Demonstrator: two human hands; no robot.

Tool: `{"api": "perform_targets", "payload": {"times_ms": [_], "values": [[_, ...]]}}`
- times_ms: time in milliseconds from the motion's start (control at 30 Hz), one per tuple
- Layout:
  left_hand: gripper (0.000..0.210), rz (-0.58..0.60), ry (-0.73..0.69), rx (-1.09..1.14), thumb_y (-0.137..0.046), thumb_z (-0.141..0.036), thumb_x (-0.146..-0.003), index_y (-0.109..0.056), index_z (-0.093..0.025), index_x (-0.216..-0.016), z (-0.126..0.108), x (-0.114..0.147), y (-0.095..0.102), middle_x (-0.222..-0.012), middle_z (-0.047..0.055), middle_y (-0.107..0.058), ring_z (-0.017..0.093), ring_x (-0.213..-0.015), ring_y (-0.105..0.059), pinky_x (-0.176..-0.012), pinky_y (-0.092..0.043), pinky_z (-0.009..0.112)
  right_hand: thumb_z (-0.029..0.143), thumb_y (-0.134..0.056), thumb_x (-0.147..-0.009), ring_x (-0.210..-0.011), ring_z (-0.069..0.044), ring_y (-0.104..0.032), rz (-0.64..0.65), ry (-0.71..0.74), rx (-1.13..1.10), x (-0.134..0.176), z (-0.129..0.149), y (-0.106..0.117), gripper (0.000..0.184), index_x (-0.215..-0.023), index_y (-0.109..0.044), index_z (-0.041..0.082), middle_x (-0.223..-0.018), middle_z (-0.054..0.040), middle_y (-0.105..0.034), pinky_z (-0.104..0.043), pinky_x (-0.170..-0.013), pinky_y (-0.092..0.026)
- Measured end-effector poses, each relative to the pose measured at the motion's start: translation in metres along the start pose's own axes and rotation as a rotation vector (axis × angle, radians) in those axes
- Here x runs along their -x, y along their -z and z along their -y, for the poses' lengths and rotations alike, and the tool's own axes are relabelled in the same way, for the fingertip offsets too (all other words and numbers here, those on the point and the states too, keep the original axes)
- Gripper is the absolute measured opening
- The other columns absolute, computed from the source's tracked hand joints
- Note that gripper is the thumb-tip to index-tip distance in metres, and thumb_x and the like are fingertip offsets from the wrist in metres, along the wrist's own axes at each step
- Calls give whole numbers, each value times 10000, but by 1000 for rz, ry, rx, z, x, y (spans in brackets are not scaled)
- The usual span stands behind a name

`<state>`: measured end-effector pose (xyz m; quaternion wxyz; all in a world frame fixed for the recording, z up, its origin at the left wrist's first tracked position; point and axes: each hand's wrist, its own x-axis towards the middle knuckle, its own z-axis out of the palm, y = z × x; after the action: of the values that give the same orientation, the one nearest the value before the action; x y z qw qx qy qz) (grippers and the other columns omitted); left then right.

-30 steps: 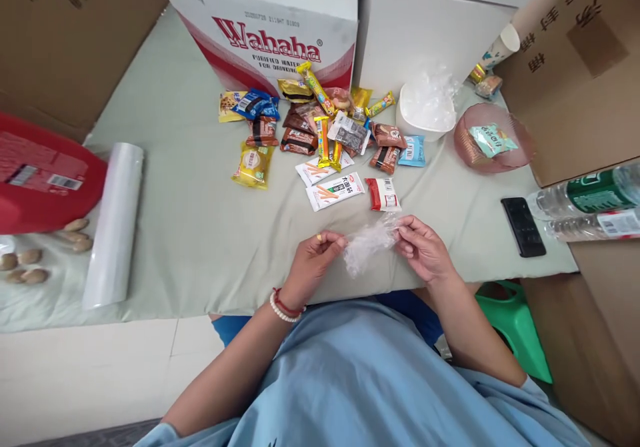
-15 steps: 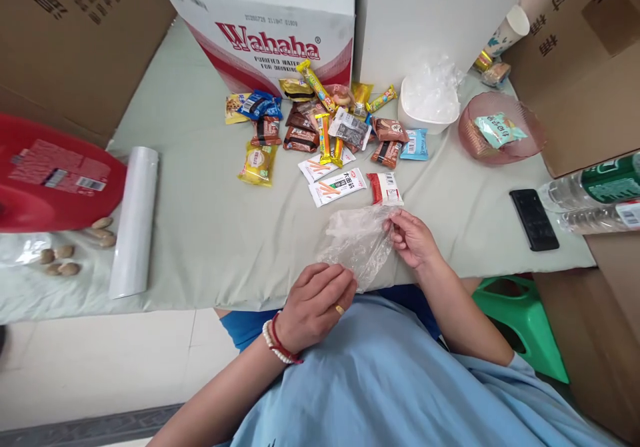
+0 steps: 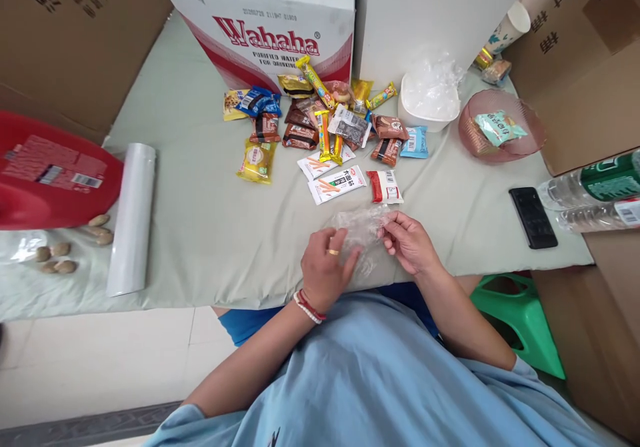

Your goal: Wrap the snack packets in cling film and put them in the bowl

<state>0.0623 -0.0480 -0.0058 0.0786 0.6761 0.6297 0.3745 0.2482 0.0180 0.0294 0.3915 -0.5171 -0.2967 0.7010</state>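
A crumpled clear plastic bag (image 3: 361, 224) lies low over the front of the table, between my hands. My right hand (image 3: 410, 239) pinches its right edge between thumb and fingers. Over the bag's left side is my left hand (image 3: 327, 264), its thumb and fingers apart; it wears a ring and bracelets. Just beyond the bag rests a red and white snack packet (image 3: 385, 186). Two white snack sachets (image 3: 338, 184) lie left of that packet. Behind them spreads a pile of wrapped snacks (image 3: 320, 120) in brown, yellow and blue.
A white bowl of clear bags (image 3: 427, 117) and a pink glass bowl (image 3: 530, 147) stand back right. Bottles (image 3: 575, 190) and a phone (image 3: 534, 219) lie at right. A plastic roll (image 3: 131, 220) and red container (image 3: 55, 180) are left; a Wahaba carton (image 3: 265, 27) stands behind.
My left hand has moved up and forward along the bag, and its fingers have spread apart. My right hand keeps its pinch in nearly the same place.
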Motion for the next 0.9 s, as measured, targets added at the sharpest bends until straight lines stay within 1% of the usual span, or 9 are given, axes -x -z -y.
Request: {"api": "perform_targets", "payload": {"times_ms": [67, 133, 300, 500, 633, 700, 767, 833, 900], "values": [[222, 45, 141, 172, -592, -387, -1013, -697, -213, -924, 7, -5, 5, -775, 20, -676, 157, -712, -621, -691, -484, 281, 552, -939, -600, -452, -45, -472, -32, 16, 24, -1, -1, 5, 520, -782, -608, 195, -643, 49, -642, -152, -374, -344], [254, 57, 311, 362, -592, -395, -1007, -680, -212, -856, 15, -7, 14, -671, -22, -616, 123, -608, -548, -619, -442, 250, 565, -941, -591, -454, -41, -461, -75, 22, 34, -2, -2, 12, 529, -778, -618, 190, -640, 53, -626, -150, -370, -334], [277, -186, 743, 606, -658, -451, -951, -613, -208, -827, 34, -2, 35, -661, -45, -579, 96, -580, -498, -571, -404, 221, 604, -916, -620, -461, -46, -444, -137, 35, 59, -3, -12, 22, 531, -772, -611, 196, -647, 56, -593, -164, -368, -312], [309, -339, 960, 753, -726, -464, -873, -550, -211, -853, 47, 14, 52, -708, -48, -606, 61, -475, -429, -470, -339, 205, 649, -762, -801, -489, -84, -465, -144, 66, 342, 7, -30, 43, 465, -852, -611, 212, -689, 37, -602, -211, -414, -349], [326, -216, 1018, 690, -740, -458, -837, -584, -196, -952, 56, 26, 64, -790, -18, -651, 62, -507, -459, -483, -357, 198, 565, -690, -917, -685, -158, -596, 35, 143, 809, 17, -7, 67, 360, -1024, -697, 221, -842, -23, -692, -292, -621, -506], [365, -135, 1009, 599, -753, -441, -811, -594, -191, -1024, 60, 32, 71, -867, 5, -664, 76, -553, -493, -502, -388, 211, 559, -722, -910, -881, -226, -649, 47, 306, 1020, 18, 15, 71, 441, -1216, -696, 242, -1075, -83, -722, -368, -763, -558], [434, -138, 912, 358, -777, -415, -785, -602, -190, -1112, 61, 37, 77, -984, 51, -676, 117, -640, -557, -545, -453, 255, 578, -770, -875, -1147, -314, -619, 56, 524, 1177, 14, 32, 65, 641, -1411, -615, 262, -1344, -138, -650, -471, -941, -557], [472, -217, 652, 24, -790, -355, -784, -623, -191, -1194, 60, 39, 82, -1139, 125, -673, 207, -844, -646, -670, -543, 349, 572, -785, -868, -1359, -367, -500, 184, 683, 1278, 6, 40, 51, 756, -1514, -537, 270, -1496, -155, -558, -546, -1109, -474], [381, -223, 247, -209, -752, -248, -826, -671, -235, -1198, 58, 35, 84, -1228, 145, -682, 294, -1098, -656, -868, -564, 454, 522, -736, -921, -1351, -355, -509, 345, 713, 1295, -7, 36, 32, 624, -1469, -585, 264, -1456, -147, -596, -542, -1136, -446]]}}
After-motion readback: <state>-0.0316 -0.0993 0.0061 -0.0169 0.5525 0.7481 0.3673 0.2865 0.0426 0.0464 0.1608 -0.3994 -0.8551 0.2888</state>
